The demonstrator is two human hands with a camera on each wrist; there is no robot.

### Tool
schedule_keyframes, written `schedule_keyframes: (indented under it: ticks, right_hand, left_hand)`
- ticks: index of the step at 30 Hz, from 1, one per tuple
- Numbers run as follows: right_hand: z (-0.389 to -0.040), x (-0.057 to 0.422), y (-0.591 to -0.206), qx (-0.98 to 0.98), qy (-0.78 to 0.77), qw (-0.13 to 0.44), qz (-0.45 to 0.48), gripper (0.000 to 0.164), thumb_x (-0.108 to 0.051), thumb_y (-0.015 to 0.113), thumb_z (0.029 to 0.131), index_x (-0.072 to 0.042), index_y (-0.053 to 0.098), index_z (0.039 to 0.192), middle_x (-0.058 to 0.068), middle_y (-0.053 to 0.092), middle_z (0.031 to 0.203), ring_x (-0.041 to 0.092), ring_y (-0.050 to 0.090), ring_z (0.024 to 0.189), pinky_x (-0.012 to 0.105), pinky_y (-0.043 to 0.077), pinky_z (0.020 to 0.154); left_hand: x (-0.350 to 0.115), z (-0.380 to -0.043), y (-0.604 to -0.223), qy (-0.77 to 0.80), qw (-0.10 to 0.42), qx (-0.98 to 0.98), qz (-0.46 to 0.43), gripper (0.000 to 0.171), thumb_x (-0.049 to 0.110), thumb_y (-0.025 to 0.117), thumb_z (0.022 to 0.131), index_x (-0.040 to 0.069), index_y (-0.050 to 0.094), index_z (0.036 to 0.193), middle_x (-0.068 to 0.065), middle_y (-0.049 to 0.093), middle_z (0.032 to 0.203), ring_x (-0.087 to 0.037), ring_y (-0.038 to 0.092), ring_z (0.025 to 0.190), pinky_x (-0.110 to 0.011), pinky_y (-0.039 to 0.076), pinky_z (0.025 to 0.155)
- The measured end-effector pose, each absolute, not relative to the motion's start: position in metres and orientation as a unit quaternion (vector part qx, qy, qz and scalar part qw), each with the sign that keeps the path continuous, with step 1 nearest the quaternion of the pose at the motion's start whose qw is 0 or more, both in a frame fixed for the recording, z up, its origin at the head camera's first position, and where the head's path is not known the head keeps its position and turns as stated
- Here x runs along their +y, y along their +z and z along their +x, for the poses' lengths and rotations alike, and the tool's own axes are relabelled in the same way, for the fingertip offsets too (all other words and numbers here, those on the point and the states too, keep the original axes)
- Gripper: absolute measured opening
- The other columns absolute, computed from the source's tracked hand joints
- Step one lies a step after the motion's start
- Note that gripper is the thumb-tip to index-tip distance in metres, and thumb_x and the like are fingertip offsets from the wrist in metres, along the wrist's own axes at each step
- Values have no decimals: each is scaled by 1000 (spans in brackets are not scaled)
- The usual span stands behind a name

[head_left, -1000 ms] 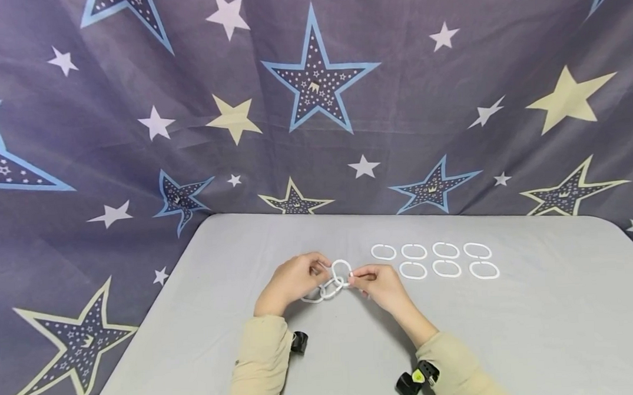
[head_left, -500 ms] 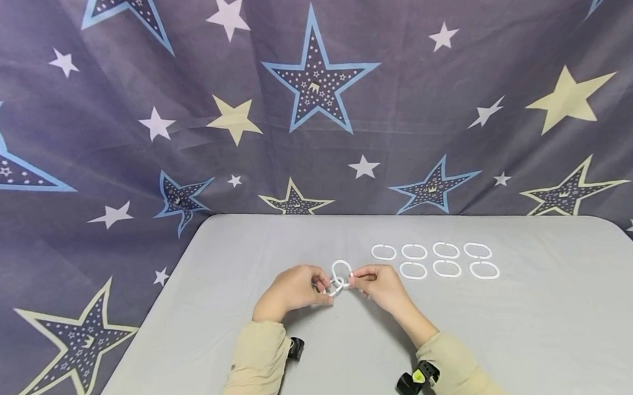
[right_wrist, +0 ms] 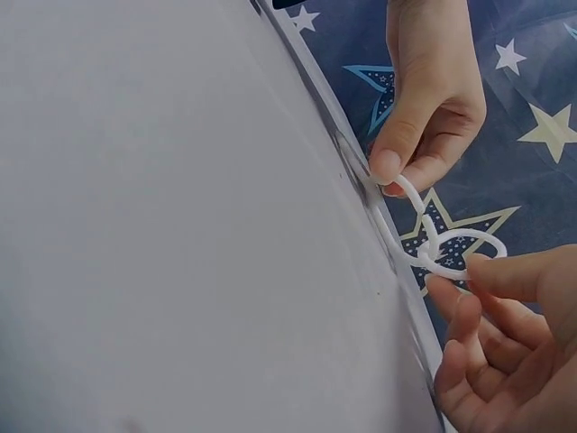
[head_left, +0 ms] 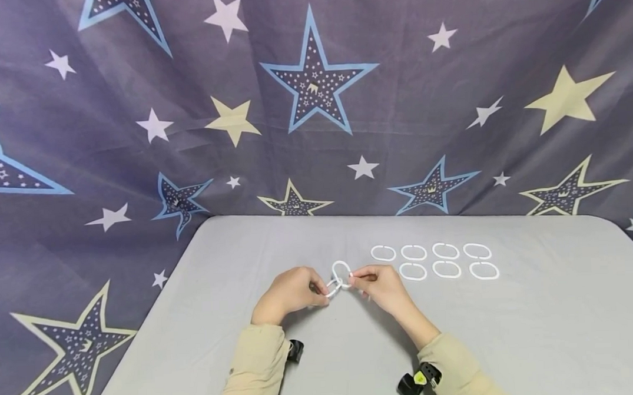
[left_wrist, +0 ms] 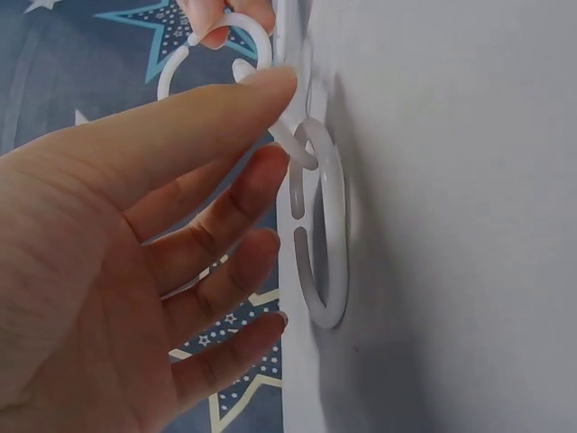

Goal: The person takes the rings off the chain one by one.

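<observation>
My right hand (head_left: 381, 286) pinches a white oval split link (head_left: 341, 262) between thumb and fingertips, holding it raised. Through this link passes a second white link (right_wrist: 411, 191), which my left hand (head_left: 294, 290) pinches between thumb and index finger. In the left wrist view a third link (left_wrist: 334, 225) hangs from the second one, close to the table, its small gap facing the fingers. The other fingers of the left hand are spread and loosely bent beside it. From the head view the left hand hides this third link.
Several loose white links (head_left: 447, 277) lie in two rows on the grey-covered table (head_left: 545, 323), right of the hands. Behind the table hangs a dark star-patterned cloth (head_left: 398, 129). Each wrist carries a black camera (head_left: 409, 388).
My left hand has shifted down slightly and taken hold of the second link, covering the lower part of the chain. The right hand and its link stay almost in place.
</observation>
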State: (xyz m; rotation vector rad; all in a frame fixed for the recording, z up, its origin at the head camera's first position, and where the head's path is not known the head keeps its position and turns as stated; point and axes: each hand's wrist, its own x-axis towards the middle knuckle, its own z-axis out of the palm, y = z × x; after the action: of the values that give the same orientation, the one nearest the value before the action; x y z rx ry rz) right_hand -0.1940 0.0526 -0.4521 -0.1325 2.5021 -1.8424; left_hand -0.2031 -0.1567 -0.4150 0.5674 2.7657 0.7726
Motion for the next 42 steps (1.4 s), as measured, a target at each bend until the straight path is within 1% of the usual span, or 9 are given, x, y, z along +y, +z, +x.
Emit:
schedule_keyframes:
  ticks: [4, 8, 11, 14, 17, 23, 32, 42]
  right_hand:
    - [-195, 54, -450, 810, -585, 10, -38, 9, -3, 73, 85, 4, 74, 92, 13, 70, 73, 16, 57, 54, 22, 43, 47]
    - [-195, 54, -449, 813, -580, 9, -39, 9, -3, 73, 86, 3, 75, 92, 12, 70, 72, 17, 57, 55, 23, 44, 47]
    - [-194, 54, -448, 818, -574, 8, -43, 10, -4, 73, 86, 2, 75, 93, 11, 68, 70, 17, 56, 54, 23, 44, 46]
    - [-192, 54, -448, 825, -563, -6, -52, 9, -3, 72, 87, 2, 75, 94, 9, 67, 69, 17, 56, 52, 23, 42, 45]
    - [-190, 54, -446, 835, -546, -26, -61, 8, -3, 72, 86, 1, 75, 93, 8, 68, 70, 15, 56, 53, 22, 41, 46]
    - [-188, 53, -444, 854, -512, -54, -75, 6, -4, 74, 85, -3, 77, 90, 2, 72, 77, 9, 58, 57, 24, 45, 50]
    - [-187, 50, -444, 879, -465, -66, -81, 4, -11, 75, 86, -11, 78, 89, -2, 71, 74, 7, 58, 57, 26, 45, 51]
    - [-183, 48, -442, 877, -466, -67, -94, 4, -11, 76, 86, -9, 78, 89, -2, 70, 73, 7, 56, 57, 25, 46, 51]
  left_hand:
    - [-156, -204, -413, 263, 101, 940, 193, 12, 22, 87, 74, 22, 76, 79, 14, 65, 77, -7, 55, 59, -30, 45, 64]
    - [-156, -204, -413, 256, 91, 941, 200, 11, 23, 87, 74, 23, 76, 78, 15, 65, 76, -6, 53, 62, -30, 45, 66]
    - [-157, -204, -413, 256, 86, 941, 203, 10, 23, 86, 75, 23, 77, 78, 15, 65, 74, -6, 53, 60, -30, 45, 66]
    - [-157, -204, -412, 262, 86, 939, 204, 9, 22, 86, 76, 22, 77, 78, 15, 65, 71, -7, 53, 58, -31, 44, 64]
    - [-156, -204, -412, 266, 82, 938, 208, 9, 21, 85, 77, 22, 76, 78, 15, 63, 69, -7, 53, 58, -31, 44, 64]
    - [-156, -204, -413, 267, 77, 936, 215, 8, 22, 84, 78, 24, 76, 77, 16, 61, 68, -6, 53, 57, -31, 43, 64]
    - [-158, -206, -416, 274, 60, 933, 225, 8, 23, 84, 78, 25, 77, 81, 17, 63, 68, -5, 52, 56, -30, 42, 61]
    - [-157, -205, -411, 269, 33, 934, 233, 7, 20, 83, 79, 25, 78, 80, 15, 58, 64, -5, 50, 57, -28, 40, 56]
